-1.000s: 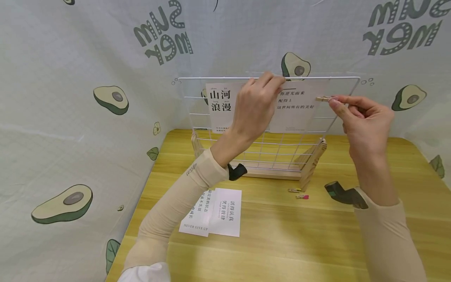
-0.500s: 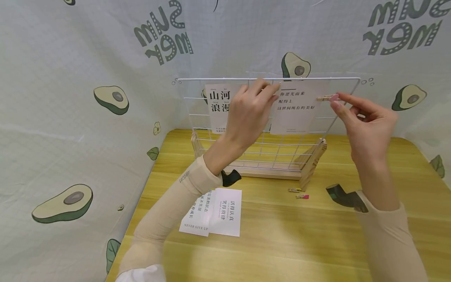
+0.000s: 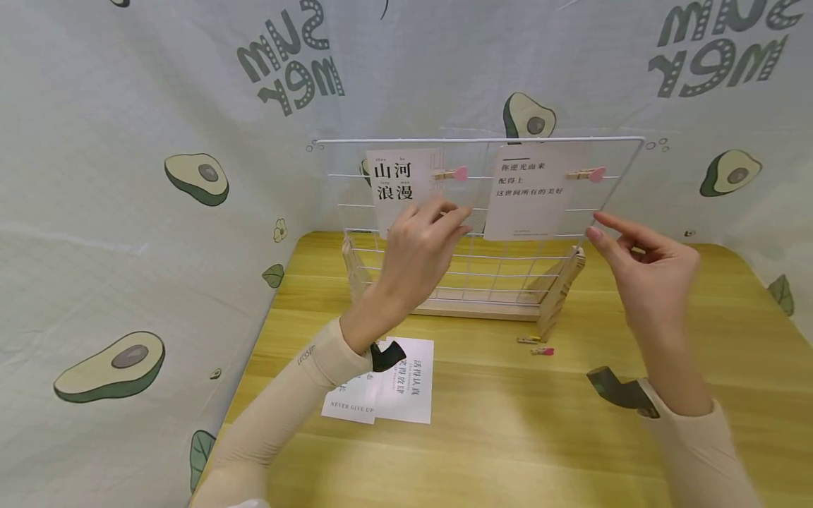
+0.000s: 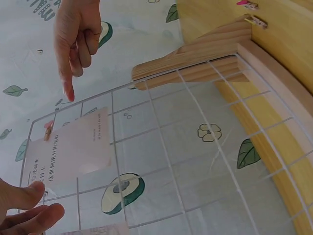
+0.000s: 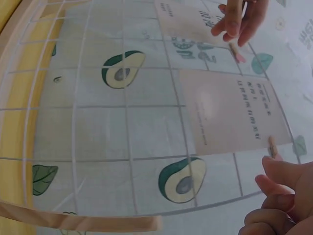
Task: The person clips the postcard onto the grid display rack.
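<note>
My left hand (image 3: 422, 243) hovers in front of the white wire grid rack (image 3: 473, 275), its fingers loosely bent and holding nothing. Behind its fingertips hangs a left card (image 3: 394, 173) with large black characters, held at its right edge by a wooden clothespin with a pink heart (image 3: 459, 173). A second card (image 3: 527, 204) hangs to the right, pinned on its right side by another pink-heart clothespin (image 3: 593, 174). Below that pin, my right hand (image 3: 657, 271) is at the rack's right edge, thumb and index finger apart with nothing between them.
The rack stands in a wooden base (image 3: 562, 289) on the wood-grain table (image 3: 508, 437). Two small clothespins (image 3: 542, 351) lie before its right foot. White printed cards (image 3: 406, 381) overlap on the table at left, partly under my left forearm. An avocado-print cloth (image 3: 254, 85) hangs behind.
My right hand has let go of the clothespin on the right card and moved down. My left hand has dropped down and left from the rack's top, uncovering the left card's clothespin.
</note>
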{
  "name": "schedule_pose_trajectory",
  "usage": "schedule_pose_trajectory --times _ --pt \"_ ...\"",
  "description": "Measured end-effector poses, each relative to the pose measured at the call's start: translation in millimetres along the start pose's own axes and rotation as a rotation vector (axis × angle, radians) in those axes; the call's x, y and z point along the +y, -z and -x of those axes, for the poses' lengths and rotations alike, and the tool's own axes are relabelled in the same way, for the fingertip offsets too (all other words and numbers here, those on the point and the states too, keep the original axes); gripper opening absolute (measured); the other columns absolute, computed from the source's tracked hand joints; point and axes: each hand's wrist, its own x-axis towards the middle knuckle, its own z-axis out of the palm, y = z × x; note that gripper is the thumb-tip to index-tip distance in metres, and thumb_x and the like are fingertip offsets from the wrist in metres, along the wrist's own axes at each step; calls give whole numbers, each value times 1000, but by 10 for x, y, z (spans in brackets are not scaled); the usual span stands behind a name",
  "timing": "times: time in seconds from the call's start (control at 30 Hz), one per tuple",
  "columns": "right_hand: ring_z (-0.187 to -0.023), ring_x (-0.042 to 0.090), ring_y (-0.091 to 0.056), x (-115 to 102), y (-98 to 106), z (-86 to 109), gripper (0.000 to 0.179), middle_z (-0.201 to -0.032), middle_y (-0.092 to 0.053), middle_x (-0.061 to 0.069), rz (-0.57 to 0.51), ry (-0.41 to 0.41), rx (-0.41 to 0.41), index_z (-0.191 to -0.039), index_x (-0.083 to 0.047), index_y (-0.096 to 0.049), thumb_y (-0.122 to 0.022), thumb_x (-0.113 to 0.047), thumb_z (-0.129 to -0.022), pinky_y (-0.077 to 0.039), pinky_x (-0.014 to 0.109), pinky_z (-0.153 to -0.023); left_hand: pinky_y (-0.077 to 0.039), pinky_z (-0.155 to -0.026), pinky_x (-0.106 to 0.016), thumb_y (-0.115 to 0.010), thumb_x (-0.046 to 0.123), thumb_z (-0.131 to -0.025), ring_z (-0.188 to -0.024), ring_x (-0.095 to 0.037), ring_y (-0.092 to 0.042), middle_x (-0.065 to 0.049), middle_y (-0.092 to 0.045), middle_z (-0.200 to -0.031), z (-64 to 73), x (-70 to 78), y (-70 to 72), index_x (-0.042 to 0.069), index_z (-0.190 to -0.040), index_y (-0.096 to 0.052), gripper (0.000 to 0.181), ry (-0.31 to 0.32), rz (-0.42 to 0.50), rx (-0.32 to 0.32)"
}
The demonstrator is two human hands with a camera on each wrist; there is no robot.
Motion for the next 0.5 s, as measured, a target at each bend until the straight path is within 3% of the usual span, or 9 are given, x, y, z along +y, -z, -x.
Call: schedule_pose_trajectory --times 0.2,0.33,0.5 --pt "-43 13 -18 286 94 188 28 -59 -46 -7 137 -70 -55 -113 -1 -79 -83 -13 -88 -10 37 -43 -52 -68 -31 -79 7 -89 -77 -22 -71 -10 -75 -95 340 -50 6 2 -101 -80 13 46 14 -67" --pt "-43 11 -20 479 153 316 29 -59 -45 -11 240 -101 -112 -116 -2 -78 -81 -17 -91 -14 37 -41 -52 -67 -30 -81 8 -87 -76 -22 -71 -9 -75 -97 587 -98 -19 4 -102 -80 15 115 37 -140" --pt "-42 3 -18 792 239 488 32 -63 -45 -13 356 -105 -282 -117 -2 -77 -78 -24 -94 -18 34 -36 -48 -65 -29 -84 10 -84 -73 -20 -70 -8 -76 -96 878 -162 -84 6 -101 -81 17 197 45 -237"
